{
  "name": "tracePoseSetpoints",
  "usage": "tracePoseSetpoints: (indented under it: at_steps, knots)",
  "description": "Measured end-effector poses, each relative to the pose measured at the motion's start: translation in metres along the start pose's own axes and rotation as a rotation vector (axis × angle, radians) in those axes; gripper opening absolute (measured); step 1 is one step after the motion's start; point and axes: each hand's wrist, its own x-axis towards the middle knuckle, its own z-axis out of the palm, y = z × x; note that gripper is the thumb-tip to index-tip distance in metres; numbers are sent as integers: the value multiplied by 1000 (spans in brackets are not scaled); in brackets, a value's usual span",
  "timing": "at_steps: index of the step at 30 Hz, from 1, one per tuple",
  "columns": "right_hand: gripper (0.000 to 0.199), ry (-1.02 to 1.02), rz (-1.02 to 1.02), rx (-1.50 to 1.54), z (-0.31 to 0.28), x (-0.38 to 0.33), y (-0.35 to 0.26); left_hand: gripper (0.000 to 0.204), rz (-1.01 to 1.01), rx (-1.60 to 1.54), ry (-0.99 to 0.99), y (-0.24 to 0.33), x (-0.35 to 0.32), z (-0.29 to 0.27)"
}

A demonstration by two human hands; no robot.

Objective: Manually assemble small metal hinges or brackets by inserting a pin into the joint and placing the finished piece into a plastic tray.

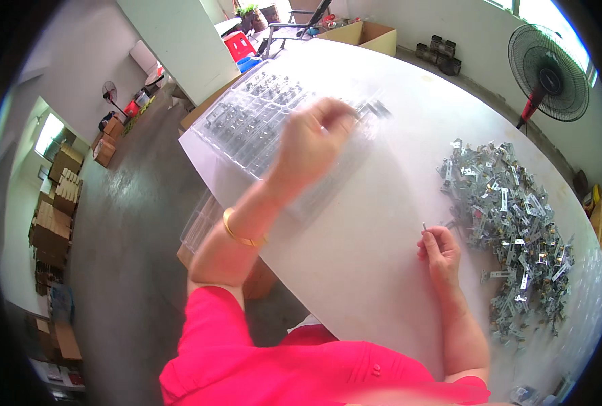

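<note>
My left hand (311, 142), blurred by motion, is raised over the right side of a clear plastic compartment tray (196, 128). Its fingers are pinched on a small metal part (379, 108), smeared too much to show its shape. Rows of small silvery metal parts (237, 122) fill the tray. Lower right, above the white tabletop, my right hand (441, 252) is closed with thumb and fingertips on a small metal part (423, 227), of which only a thin end shows. A large pile of loose metal brackets (511, 216) lies right of that hand.
The white table (375, 271) has a curved far edge. A black standing fan (548, 78) is beyond it on the right. Clear plastic trays (595, 304) lie at the right edge. A cardboard box (365, 35) and a folding chair (294, 30) stand behind the table.
</note>
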Motion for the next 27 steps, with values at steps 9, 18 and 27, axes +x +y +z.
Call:
tracePoseSetpoints:
  at_steps: [9, 18, 27]
  knots:
    - [6, -23, 13, -16, 2, -2, -2, 25, -164, 603, 55, -145, 137, -71]
    - [6, -21, 36, -23, 4, -2, -4, 22, -315, 659, 7, -174, 159, -48]
    - [7, -24, 55, -43, 6, -5, -6, 25, -287, 872, -61, -200, 168, -42]
